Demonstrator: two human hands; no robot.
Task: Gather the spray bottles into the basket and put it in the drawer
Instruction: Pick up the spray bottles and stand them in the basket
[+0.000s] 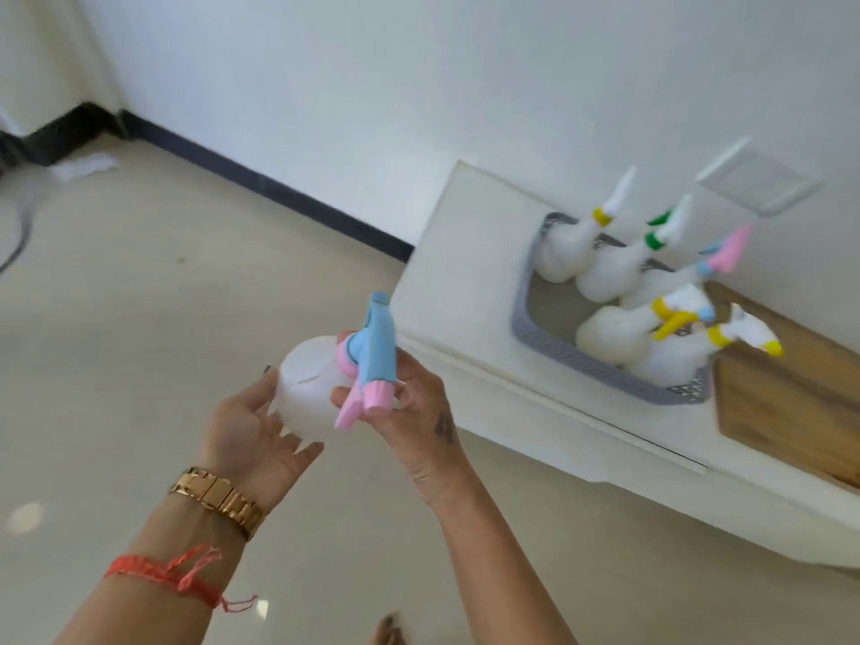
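Observation:
A white spray bottle (309, 379) with a blue and pink trigger head lies sideways in the air between my hands, left of the cabinet. My left hand (253, 435) cups its round body from below. My right hand (414, 412) grips the blue and pink head. A grey mesh basket (549, 339) sits on the white low cabinet (460, 272) and holds several white spray bottles (605, 335) with yellow, green and pink heads. The drawer front below the cabinet top looks closed.
A wooden board (791, 388) covers the cabinet top right of the basket. White wall with a dark baseboard (260, 179) runs behind. Beige tiled floor spreads to the left, with a grey cable (18, 235) at the far left. A bare foot (391, 628) shows at the bottom edge.

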